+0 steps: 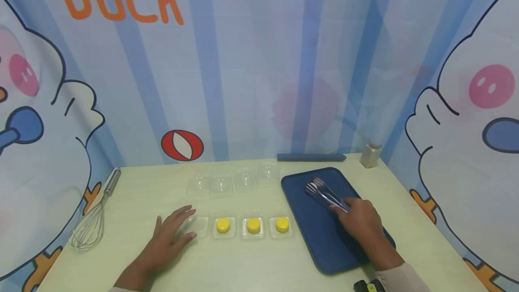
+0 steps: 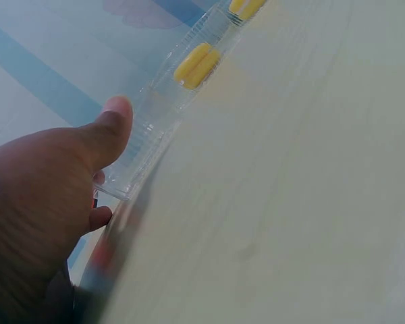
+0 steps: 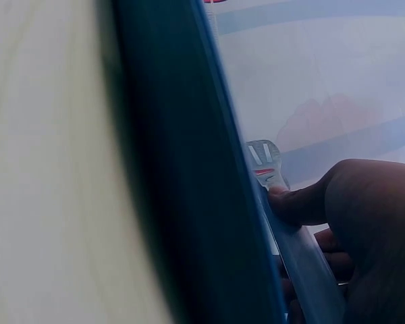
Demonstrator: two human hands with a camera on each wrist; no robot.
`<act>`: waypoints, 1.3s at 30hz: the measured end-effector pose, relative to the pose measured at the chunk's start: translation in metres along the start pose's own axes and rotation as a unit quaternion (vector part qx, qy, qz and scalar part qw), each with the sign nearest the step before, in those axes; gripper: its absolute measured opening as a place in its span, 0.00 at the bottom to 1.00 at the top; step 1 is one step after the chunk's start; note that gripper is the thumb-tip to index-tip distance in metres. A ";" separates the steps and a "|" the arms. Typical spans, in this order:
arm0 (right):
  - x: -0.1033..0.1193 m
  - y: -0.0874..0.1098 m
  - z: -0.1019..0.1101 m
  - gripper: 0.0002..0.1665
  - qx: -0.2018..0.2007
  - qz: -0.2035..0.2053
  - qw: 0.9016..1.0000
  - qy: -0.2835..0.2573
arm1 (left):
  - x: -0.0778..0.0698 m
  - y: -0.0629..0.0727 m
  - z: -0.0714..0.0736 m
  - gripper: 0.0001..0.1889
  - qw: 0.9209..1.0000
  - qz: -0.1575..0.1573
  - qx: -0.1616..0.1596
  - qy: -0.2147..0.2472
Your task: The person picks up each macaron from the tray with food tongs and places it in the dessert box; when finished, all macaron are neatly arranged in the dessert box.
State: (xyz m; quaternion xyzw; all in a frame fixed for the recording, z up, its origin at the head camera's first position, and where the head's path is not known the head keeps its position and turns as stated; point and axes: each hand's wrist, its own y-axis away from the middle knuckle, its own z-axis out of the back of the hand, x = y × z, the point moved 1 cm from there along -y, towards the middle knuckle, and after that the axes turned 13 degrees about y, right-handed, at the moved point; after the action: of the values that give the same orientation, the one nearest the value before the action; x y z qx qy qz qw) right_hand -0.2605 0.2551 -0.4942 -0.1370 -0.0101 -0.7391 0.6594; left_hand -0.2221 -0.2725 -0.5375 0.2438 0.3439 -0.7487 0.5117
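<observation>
so, where're the tongs rn?

over the blue tray, r hand gripping 'em near the back end. resting on it or just above? can't tell.

& their long axis?

slantwise, heads pointing away from the person & to the l. r hand's the nearer one by far.

l hand?

fingers loose & spread, gripping nothing that shows. thumb's right by the clear base at the row's l end; contact unclear.

what's closest to the tong heads?

r-most yellow macaron, to their l & a bit nearer the person. tray rim's in between. two more macarons sit further l, each in its own base; l-end base has none.

anything else?

clear covers behind the row, blue rod at the back, shaker far r, whisk far l.
</observation>
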 end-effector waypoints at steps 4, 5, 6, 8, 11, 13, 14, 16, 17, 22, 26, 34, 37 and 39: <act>0.000 -0.001 0.000 0.29 -0.003 0.004 1.000 -0.001 | -0.001 0.000 0.000 0.30 1.000 0.000 0.000 0.001; 0.000 -0.001 0.000 0.29 -0.003 0.005 1.000 -0.001 | -0.001 0.000 0.000 0.30 1.000 -0.001 -0.001 0.001; 0.001 0.000 0.000 0.30 -0.003 0.005 1.000 -0.001 | -0.001 0.000 0.000 0.30 1.000 -0.001 -0.001 0.002; 0.002 0.001 0.001 0.30 -0.003 0.006 1.000 -0.002 | 0.000 0.000 0.000 0.31 1.000 0.000 0.000 0.002; 0.006 0.004 0.003 0.31 -0.004 0.007 1.000 -0.001 | 0.001 0.000 -0.001 0.32 1.000 0.010 0.004 0.000; 0.008 0.005 0.005 0.31 -0.007 0.009 1.000 0.000 | 0.003 0.000 -0.001 0.32 1.000 0.014 0.005 -0.002; 0.009 0.005 0.006 0.32 -0.008 0.011 1.000 0.001 | 0.003 0.000 -0.002 0.33 1.000 0.015 0.006 -0.002; 0.011 0.005 0.008 0.32 -0.012 0.014 1.000 -0.001 | 0.004 0.000 -0.002 0.33 1.000 0.014 0.005 -0.003; 0.012 0.005 0.009 0.32 -0.014 0.017 1.000 -0.002 | 0.004 0.000 -0.002 0.33 1.000 0.012 0.004 -0.002; 0.020 0.006 0.013 0.31 -0.011 0.027 0.999 -0.018 | 0.002 0.000 -0.003 0.33 1.000 0.007 0.001 -0.002; 0.030 0.005 0.014 0.30 -0.007 0.035 0.999 -0.022 | 0.002 -0.001 -0.002 0.33 1.000 0.011 0.001 -0.003; 0.058 0.007 0.013 0.29 0.005 0.046 0.998 -0.036 | 0.001 -0.001 0.000 0.34 1.000 0.008 0.001 -0.002; 0.069 0.010 0.012 0.29 0.005 0.055 0.998 -0.042 | 0.000 -0.001 0.001 0.34 1.000 0.014 0.001 -0.002; 0.077 0.012 0.012 0.29 0.001 0.065 0.997 -0.044 | 0.000 -0.001 0.002 0.34 1.000 0.017 0.003 -0.002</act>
State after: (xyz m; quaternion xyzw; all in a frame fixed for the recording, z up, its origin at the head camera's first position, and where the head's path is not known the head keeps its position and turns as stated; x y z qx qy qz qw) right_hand -0.2540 0.1814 -0.4683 -0.1685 -0.0311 -0.6880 0.7052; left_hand -0.2233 -0.2734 -0.5360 0.2498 0.3363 -0.7411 0.5246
